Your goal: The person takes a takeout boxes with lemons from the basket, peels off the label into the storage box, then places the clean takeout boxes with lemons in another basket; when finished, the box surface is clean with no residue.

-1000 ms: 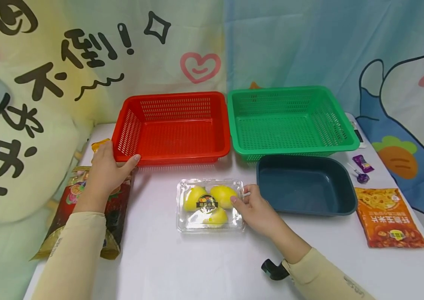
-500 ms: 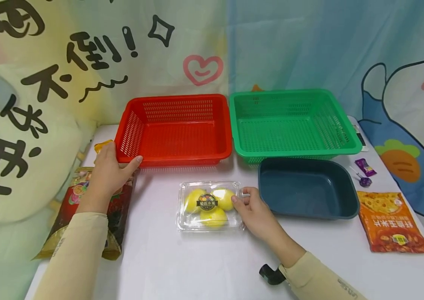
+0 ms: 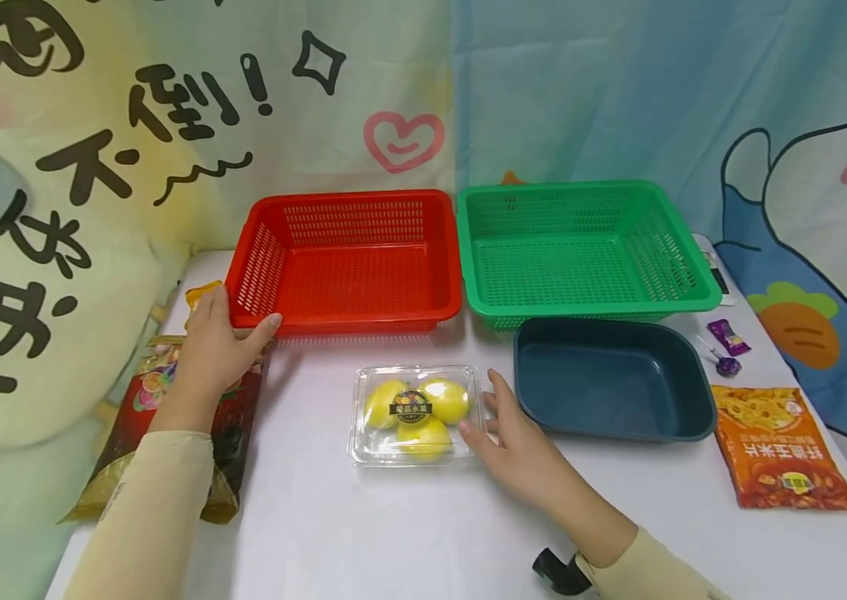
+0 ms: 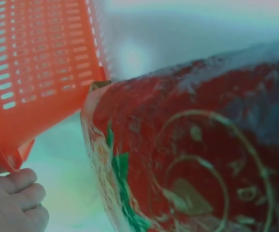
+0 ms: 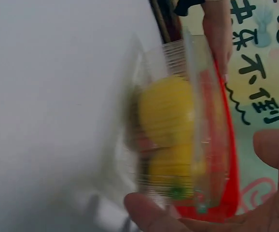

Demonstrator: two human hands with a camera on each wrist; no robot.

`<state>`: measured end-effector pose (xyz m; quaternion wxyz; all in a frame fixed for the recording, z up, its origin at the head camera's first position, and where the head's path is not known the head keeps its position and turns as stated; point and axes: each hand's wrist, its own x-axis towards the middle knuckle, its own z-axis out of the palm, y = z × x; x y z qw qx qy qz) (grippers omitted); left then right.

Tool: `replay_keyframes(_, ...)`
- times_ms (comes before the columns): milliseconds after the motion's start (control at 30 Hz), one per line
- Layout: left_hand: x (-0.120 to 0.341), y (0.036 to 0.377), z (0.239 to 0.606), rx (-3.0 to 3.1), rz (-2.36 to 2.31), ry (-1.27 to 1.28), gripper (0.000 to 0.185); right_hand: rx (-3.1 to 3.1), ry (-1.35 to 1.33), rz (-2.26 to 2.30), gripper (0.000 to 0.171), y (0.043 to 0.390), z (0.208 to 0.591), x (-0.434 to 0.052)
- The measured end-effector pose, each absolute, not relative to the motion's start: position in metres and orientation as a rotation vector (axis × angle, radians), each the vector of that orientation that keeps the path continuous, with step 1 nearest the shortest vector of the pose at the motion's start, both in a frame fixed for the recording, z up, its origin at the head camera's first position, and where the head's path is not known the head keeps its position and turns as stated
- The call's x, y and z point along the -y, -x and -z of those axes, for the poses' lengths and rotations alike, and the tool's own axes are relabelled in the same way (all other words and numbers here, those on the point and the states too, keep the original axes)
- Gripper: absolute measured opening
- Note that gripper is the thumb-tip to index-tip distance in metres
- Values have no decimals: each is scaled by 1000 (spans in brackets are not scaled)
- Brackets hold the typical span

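In the head view my left hand (image 3: 213, 354) holds the front left corner of the red basket (image 3: 352, 323), thumb along its front. The left wrist view has its curled fingers (image 4: 21, 195) at the basket's rim. Under that forearm lies a dark red bag (image 3: 234, 437) with gold ends. My right hand (image 3: 517, 454) is beside a clear plastic box (image 3: 416, 457), its thumb and fingers spread apart at the box's right end. Inside the box are three yellow fruits (image 3: 423, 437), under a black round label. In the right wrist view the box (image 5: 171, 154) is blurred.
A green basket (image 3: 588, 307) stands right of the red one. In front of it is a dark blue bin (image 3: 618, 387). Along the right lie an orange snack bag (image 3: 787, 450), a lollipop (image 3: 728, 367) and a purple wrapped candy (image 3: 729, 337). An orange packet (image 3: 202, 292) shows behind my left hand.
My right hand has let go of the fruit box's right end, its fingers opening out and shifting slightly right. The left hand keeps its hold on the red basket.
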<state>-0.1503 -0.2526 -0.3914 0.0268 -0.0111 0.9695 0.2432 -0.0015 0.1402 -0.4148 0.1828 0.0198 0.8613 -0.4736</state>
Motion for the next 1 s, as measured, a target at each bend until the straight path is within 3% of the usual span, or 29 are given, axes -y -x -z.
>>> replay_keyframes(233,252,148,391,-3037,-741,42,111,-2577,109,1117,94,-3,387,-146)
replay_keyframes(500,249,138,392,-3100,-801,-61,103,-2784,302,1051,85,5,379,-145)
replay_keyframes(1000,206,68,402,-3005,-884,-405,106,-2896,431,1017,74,30,376,-129)
